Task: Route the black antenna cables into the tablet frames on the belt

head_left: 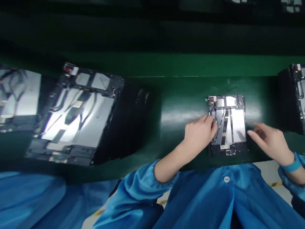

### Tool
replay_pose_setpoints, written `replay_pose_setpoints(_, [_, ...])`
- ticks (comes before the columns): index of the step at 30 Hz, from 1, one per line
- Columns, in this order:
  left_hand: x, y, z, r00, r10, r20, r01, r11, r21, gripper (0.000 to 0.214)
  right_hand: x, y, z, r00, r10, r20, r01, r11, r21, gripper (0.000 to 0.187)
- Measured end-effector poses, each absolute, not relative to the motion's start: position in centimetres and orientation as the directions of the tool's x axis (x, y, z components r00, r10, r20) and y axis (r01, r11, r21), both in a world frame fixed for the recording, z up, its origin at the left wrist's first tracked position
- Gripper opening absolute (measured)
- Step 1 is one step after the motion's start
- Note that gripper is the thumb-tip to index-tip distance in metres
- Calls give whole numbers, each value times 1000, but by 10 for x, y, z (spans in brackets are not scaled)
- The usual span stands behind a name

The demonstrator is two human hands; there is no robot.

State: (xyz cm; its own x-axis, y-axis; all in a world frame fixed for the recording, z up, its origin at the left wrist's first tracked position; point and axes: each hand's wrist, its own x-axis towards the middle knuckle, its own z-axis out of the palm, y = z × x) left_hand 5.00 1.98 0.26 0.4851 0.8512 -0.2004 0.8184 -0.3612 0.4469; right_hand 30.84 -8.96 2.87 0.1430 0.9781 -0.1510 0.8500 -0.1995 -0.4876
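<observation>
An opened tablet (230, 122) lies back-up on the green belt (176, 95), showing silver battery panels, black ribbon cables and a small board along its top. My left hand (199, 132) rests on the tablet's left edge, fingers curled against the frame. To the right of the tablet, my right hand (270, 141) hovers with its fingers spread, fingertips near the right edge and holding nothing. Both arms wear blue sleeves.
A second opened tablet (76, 114) lies tilted on the belt at the left, blurred, with another silver unit (16, 95) beyond it. A further unit (296, 95) shows at the right edge. My blue coat fills the foreground.
</observation>
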Motion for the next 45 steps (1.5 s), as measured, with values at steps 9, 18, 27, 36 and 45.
replay_pose_setpoints(9, [92,37,22,456,819,-349,890,-416,186,31,242,69,-27,172,967,189,936,-100,-338,42])
replay_pose_setpoints(18, [33,28,9,306,888,-343,898,-149,415,10,243,57,-22,92,984,154,886,-11,-463,14])
replay_pose_setpoints(27, [27,35,-19,200,937,-287,703,67,708,11,244,9,-10,-21,981,195,880,110,-463,14])
replay_pose_setpoints(36, [35,78,-35,490,799,-348,245,257,935,12,245,-9,-20,-39,938,343,760,251,-600,15])
replay_pose_setpoints(45, [32,81,-39,516,767,-381,171,343,924,18,244,-11,-24,-15,948,317,732,226,-642,15])
